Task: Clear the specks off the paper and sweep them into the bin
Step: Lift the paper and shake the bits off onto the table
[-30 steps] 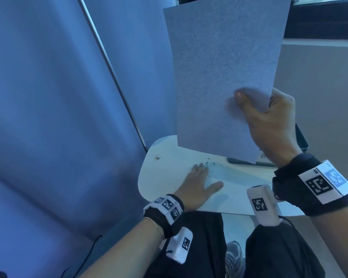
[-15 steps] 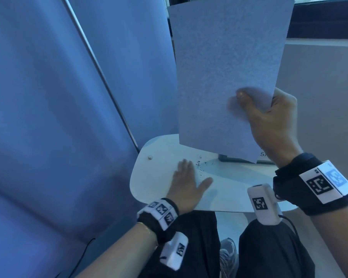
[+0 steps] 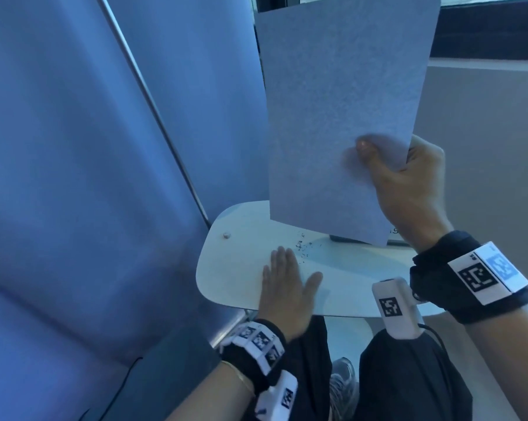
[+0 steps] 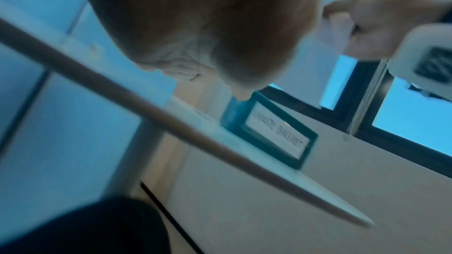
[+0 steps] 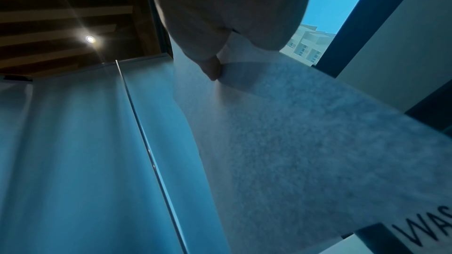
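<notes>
Specks [image 3: 302, 249] lay scattered on the white table [image 3: 226, 268], just beyond the fingertips of the left hand [image 3: 287, 287], which rested flat with straight fingers. Above them the right hand [image 3: 408, 189] pinched the paper [image 3: 332, 101] upright. Behind the specks stood the waste basket [image 4: 269, 134]; a low, unbroken sweep toward it would likely work best.
</notes>
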